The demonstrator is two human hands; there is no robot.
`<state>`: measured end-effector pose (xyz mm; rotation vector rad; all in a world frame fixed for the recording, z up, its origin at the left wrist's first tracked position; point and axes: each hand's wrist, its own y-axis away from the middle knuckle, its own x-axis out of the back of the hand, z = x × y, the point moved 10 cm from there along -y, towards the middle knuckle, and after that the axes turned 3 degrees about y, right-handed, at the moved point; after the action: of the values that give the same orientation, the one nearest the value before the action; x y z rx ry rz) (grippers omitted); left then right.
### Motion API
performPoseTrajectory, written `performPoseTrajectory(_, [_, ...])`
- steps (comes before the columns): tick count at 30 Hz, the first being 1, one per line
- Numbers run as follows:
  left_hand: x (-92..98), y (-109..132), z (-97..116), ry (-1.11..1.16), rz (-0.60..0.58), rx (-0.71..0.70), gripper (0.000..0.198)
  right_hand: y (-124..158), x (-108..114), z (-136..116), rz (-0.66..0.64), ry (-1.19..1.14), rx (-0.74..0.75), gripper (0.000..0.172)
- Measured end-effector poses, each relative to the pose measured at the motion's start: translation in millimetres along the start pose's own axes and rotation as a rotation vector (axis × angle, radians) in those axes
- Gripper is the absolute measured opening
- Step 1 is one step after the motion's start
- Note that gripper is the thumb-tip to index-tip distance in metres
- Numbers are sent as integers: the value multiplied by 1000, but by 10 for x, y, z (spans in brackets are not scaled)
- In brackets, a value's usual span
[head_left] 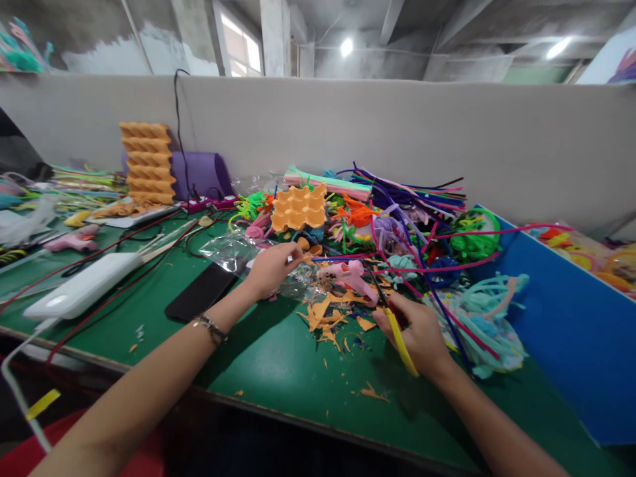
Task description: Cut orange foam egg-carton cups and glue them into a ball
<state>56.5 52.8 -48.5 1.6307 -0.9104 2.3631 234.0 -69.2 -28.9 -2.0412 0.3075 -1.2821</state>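
My right hand (421,334) is closed round yellow-handled scissors (397,331), whose dark blades point up toward a pink glue gun (350,276) lying on the green table (278,361). My left hand (271,268) pinches something small and pale that I cannot make out, just left of the glue gun and over a crumpled clear plastic bag (233,252). Orange foam scraps (325,318) lie between my hands. An orange egg-tray foam piece (299,207) rests on the pile behind.
A heap of coloured pipe cleaners (417,199) fills the back right. A blue divider (566,318) stands at right. A black phone (201,291), a white power bank (82,286), cables and another pink glue gun (74,240) lie at left. A grey partition wall (348,126) runs behind.
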Motion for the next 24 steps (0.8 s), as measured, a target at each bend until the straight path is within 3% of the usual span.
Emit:
performPoseTrajectory(4, [96, 6, -75, 168, 71, 59, 13, -42, 21, 37, -12, -31, -55, 39])
performPoseTrajectory(11, [-4, -234, -156, 266, 35, 116, 22, -11, -45, 209, -38, -120, -231, 40])
performPoseTrajectory(17, [-53, -402, -101, 266, -32, 67, 13, 51, -173, 514, -135, -207, -413, 37])
performPoseTrajectory(20, [-47, -465, -64, 281, -55, 37, 13, 63, -233, 547, -175, -206, -436, 35])
performPoseTrajectory(24, [-37, -544, -56, 301, -70, 18, 14, 40, -437, 534, -324, -326, -473, 34])
